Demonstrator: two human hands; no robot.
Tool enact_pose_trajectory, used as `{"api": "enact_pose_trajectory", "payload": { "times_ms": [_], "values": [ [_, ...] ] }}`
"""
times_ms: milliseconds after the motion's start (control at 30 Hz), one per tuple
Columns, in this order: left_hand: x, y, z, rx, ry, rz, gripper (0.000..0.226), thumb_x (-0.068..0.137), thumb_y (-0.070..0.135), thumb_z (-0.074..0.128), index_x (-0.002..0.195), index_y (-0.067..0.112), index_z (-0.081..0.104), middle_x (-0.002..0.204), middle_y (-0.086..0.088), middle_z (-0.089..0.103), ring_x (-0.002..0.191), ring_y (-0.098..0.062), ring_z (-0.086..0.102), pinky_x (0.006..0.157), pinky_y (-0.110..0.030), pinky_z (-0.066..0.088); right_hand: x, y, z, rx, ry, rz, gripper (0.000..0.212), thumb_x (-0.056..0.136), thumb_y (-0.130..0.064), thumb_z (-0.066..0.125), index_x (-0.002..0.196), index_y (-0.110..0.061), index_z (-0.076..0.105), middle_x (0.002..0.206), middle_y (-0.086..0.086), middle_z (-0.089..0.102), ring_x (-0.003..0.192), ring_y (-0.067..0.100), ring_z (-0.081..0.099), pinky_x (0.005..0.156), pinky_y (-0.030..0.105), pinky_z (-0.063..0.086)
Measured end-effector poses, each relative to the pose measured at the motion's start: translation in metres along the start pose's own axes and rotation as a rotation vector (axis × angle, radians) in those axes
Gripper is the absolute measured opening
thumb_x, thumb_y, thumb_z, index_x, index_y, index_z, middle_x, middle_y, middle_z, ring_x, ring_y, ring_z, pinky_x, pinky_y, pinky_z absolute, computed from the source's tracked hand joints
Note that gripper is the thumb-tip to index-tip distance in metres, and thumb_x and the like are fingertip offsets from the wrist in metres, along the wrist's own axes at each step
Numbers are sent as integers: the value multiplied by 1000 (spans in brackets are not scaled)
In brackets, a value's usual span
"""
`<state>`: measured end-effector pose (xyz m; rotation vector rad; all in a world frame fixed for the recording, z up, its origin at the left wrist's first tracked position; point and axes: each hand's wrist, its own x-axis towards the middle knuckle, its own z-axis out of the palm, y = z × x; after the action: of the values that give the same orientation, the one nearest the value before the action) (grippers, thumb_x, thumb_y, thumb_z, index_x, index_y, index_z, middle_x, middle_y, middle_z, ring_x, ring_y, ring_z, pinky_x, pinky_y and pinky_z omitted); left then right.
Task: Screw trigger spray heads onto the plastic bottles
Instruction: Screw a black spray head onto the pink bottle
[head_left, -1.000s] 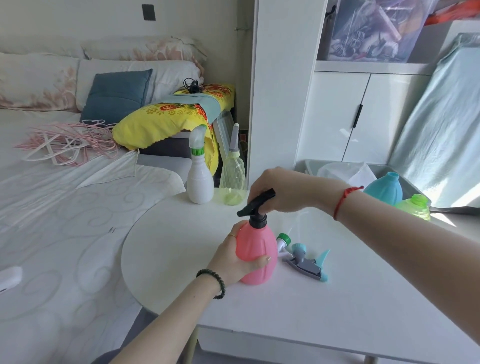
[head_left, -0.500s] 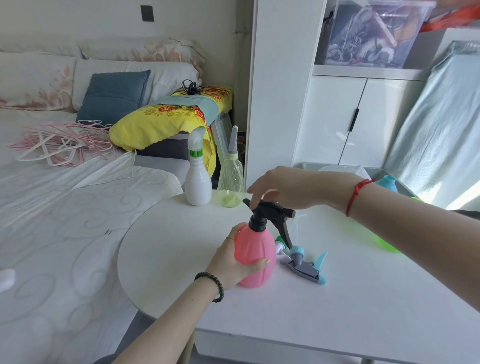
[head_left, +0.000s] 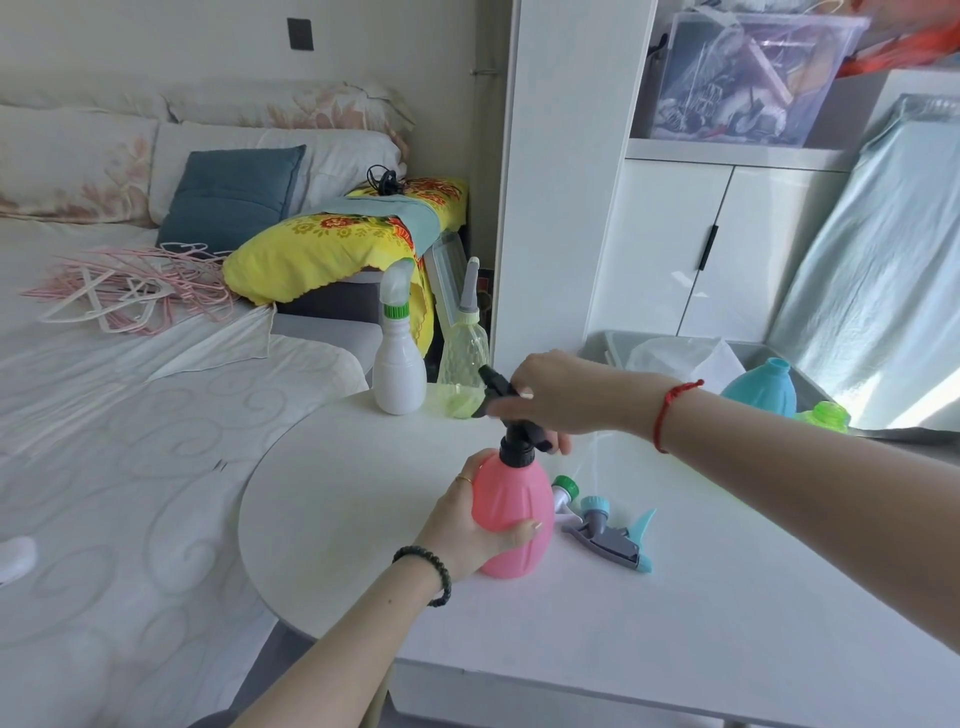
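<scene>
Her left hand (head_left: 470, 535) is wrapping the pink bottle (head_left: 511, 512) while her right hand (head_left: 558, 392), above it, is gripping its black spray head (head_left: 511, 423).

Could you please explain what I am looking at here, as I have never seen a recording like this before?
There is no machine: a person wears a camera on the head, looking forward and down at their own bare hands. The left hand grips a pink bottle standing on a white table. The right hand holds the black spray head sitting on the bottle's neck. Beside the bottle lie two loose spray heads, one grey and teal, one with a green collar. At the table's far edge stand a white bottle and a clear yellowish bottle, both already fitted with heads. A blue bottle and a green one wait on the right.
</scene>
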<state>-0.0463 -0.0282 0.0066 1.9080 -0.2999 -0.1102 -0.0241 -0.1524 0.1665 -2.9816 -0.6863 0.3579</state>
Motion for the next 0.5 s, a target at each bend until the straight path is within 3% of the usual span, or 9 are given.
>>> {"api": "enact_pose_trajectory", "payload": {
  "times_ms": [67,133,167,233,300,400,500],
  "values": [
    [0,0,0,-8,0,5,66,62,41,75,101,66,27,111,27,46,103,0,50,76,-10,38,-1,4,-1,6,56,-20,25,96,-13,33,113,-8,50,100,15,69,68,12,65,66,26,49],
    [0,0,0,-12,2,6,66,60,43,74,101,66,27,111,27,47,103,1,50,76,-11,39,-8,9,-7,-63,123,-93,55,89,3,38,136,-26,32,130,7,54,102,21,58,67,29,47],
    [0,0,0,-14,3,3,66,59,44,73,101,66,28,111,27,47,103,1,50,75,-11,39,-11,11,-8,-156,123,-136,63,87,4,43,137,-32,29,140,2,44,115,23,51,63,26,44],
    [0,0,0,-15,6,1,66,61,43,74,102,65,28,112,27,47,104,-1,50,76,-12,39,-14,12,-9,-333,114,-202,47,88,-11,54,130,-30,43,147,-2,35,128,23,39,69,25,42],
    [0,-1,0,-4,13,4,68,63,40,76,105,62,27,115,23,47,106,-6,50,81,-17,40,-12,11,-5,-397,115,-183,29,87,-33,55,113,-19,58,136,3,47,123,25,44,76,33,44],
    [1,-2,0,3,23,0,72,62,41,75,112,55,25,123,11,49,111,-14,50,92,-28,41,-8,8,5,-248,148,-155,40,86,-41,53,97,-4,63,92,12,64,92,30,61,63,32,43],
    [2,-2,0,8,16,7,72,62,41,75,111,57,25,124,10,49,111,-14,50,92,-27,41,-7,7,9,-121,122,-143,42,94,-38,37,105,-2,57,90,14,66,88,29,63,72,36,51]
  ]
}}
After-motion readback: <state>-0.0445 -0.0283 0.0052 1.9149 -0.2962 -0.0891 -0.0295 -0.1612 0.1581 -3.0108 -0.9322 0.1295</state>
